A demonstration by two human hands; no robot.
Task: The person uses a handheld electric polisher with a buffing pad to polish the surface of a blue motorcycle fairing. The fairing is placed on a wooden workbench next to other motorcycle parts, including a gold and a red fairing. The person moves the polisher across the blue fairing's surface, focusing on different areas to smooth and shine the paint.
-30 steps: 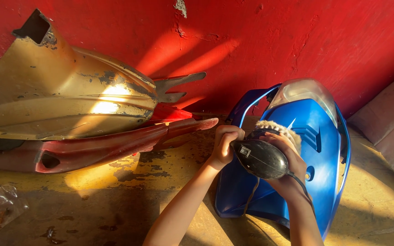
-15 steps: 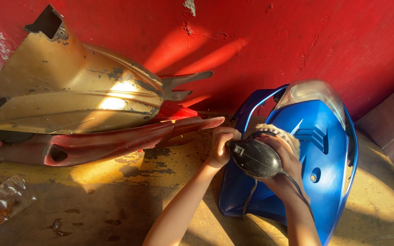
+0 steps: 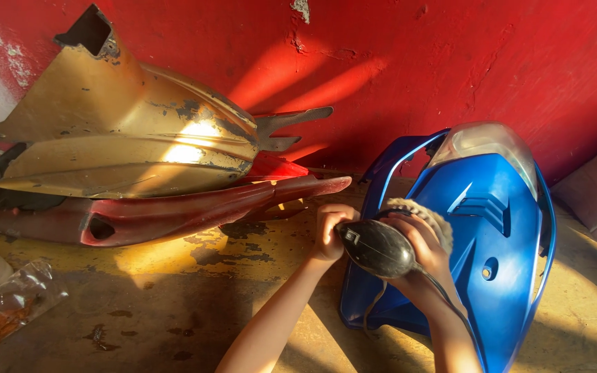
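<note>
A red wall (image 3: 450, 62) with flaking paint closes off the far side, and against its foot runs a worn yellow surface (image 3: 195, 304) stained with dark patches. On the far left of that surface lies a big gold panel (image 3: 119, 138) of scooter bodywork, paint chipped, stacked on top of a long dark red panel (image 3: 174, 214), the pair pushed back toward the wall, which leaves the near part open for work. To the right a blue scooter front panel (image 3: 492, 262) lies face up with its clear headlight lens (image 3: 481, 141) at the far end, close to the wall, so that its broad painted face is turned up toward the person. Over the left part of that blue panel sits a black polishing machine (image 3: 374, 247) with a woolly pad (image 3: 426, 217) on its far side, the pad pressed against the blue paint, and a thin cord (image 3: 450, 304) trails back from it along the right forearm. The right hand (image 3: 423, 252) wraps the machine's body from the right, fingers clamped around it, seemingly to bear it down. The left hand (image 3: 329, 231) has its fingers curled shut on the machine's left end, apparently steadying and steering. At the near left edge lies a crumpled clear plastic bag (image 3: 8, 307), well apart from the hands.
</note>
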